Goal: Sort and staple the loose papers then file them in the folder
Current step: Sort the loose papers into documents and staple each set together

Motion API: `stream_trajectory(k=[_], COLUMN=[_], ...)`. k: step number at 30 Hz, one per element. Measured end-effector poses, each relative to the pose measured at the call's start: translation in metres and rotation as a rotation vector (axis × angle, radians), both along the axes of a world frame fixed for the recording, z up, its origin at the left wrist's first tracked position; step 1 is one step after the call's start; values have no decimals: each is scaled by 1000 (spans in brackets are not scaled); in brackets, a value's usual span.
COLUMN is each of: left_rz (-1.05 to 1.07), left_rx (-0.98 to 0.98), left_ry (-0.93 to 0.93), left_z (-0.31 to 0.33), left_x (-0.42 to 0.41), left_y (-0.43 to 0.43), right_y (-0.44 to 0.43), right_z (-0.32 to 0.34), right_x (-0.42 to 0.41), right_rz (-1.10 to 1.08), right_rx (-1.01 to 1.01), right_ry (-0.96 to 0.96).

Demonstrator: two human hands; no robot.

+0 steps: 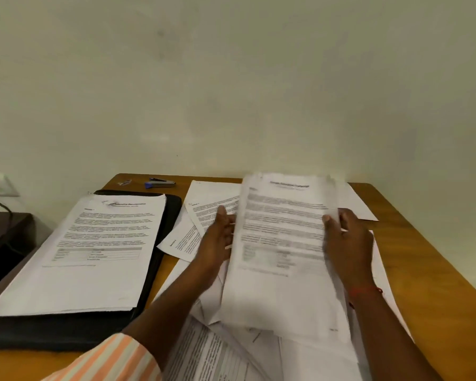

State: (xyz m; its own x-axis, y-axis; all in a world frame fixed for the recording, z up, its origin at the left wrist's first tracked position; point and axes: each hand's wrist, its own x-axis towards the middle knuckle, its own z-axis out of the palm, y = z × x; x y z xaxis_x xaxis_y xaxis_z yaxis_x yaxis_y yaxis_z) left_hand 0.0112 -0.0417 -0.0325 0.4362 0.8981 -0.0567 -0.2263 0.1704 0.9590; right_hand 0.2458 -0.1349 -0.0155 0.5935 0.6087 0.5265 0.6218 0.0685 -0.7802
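— Fingers [327, 218] first: what have they got?

— Both hands on one stack [283, 243] of printed papers, held up off the counter [423, 257], top edge away from the person. Here the left hand [220, 237] takes the left edge and the right hand [346, 243] the right edge. Each thumb lies on the front face; the other fingers go behind, out of sight. A pinch on both sides. Print blurred, not legible.

— Run the rest, big to small.

— Wooden counter. At left a black folder [173, 213], with a squared pile [94, 248] of pages lying on it; cannot tell if it is open. Under and around the hands, loose sheets [212, 199], overlapping at odd angles. At the far edge, beyond the folder, the stapler [160, 183], well apart from both hands. Beside that a small shiny item [124, 182], too small to name.

— Stage?

— Sorting, by my reading. No staple seen in the held stack, though its corners are too blurred to be sure.

— What could go wrong?

— Grip is at the edges only, so pages may slip out of square, and a staple would then catch some and miss others. Setting the stack down could sweep loose sheets off the right side. A stray sheet could get gathered into the wrong set. Reaching for the stapler frees one hand, and the stack may fan.
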Motion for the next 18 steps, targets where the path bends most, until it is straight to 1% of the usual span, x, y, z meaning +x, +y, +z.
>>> stream_trajectory(k=[1, 2, 4, 5, 6, 7, 8, 9, 11, 13, 14, 15, 16, 17, 18], left_rz=[-1, -20, -30, 11, 80, 159, 224, 272, 344, 394, 419, 439, 454, 469, 487], left_rx=[-55, -60, 8, 60, 111, 146, 161, 154, 122, 94, 89, 90, 93, 105, 121], left_ry=[-55, -39, 134, 252, 361, 440, 464, 454, 396, 356, 338, 330, 336, 365, 408], left_z=[0, -1, -2, -4, -6, -9, -10, -11, -11, -12, -11, -11, -10, -8, -7], left_x=[-5, -8, -11, -11, -10, -9, -8, -10, -13, -17, -18, -20, -21, -23, -24], left_y=[5, 8, 8, 8, 8, 9, 10, 11, 14, 17, 18, 19, 20, 21, 22], right_y=[2, 4, 8, 9, 8, 7, 7, 7, 6, 6, 6, 4, 5, 6, 5], right_z=[-2, -4, -8, -9, -9, -11, -13, -15, -16, -19, -20, -19, -23, -27, -28], right_x=[-5, -8, -12, -15, -19, -21, -21, -21, -10, -3, -5, -10, -12, -13, -16], right_rz=[29, 60, 138, 192, 240, 247, 227, 174, 119, 180, 255, 328, 358, 383, 393], right_rx=[-44, -92, -154, -153, -135, -114, -108, -106, -179, -255, -269, -278, -288, -262, -280], right_ry=[-42, -76, -33, 31, 54, 59, -19, -79, -89, -270, -364, -402, -454, -387, -332])
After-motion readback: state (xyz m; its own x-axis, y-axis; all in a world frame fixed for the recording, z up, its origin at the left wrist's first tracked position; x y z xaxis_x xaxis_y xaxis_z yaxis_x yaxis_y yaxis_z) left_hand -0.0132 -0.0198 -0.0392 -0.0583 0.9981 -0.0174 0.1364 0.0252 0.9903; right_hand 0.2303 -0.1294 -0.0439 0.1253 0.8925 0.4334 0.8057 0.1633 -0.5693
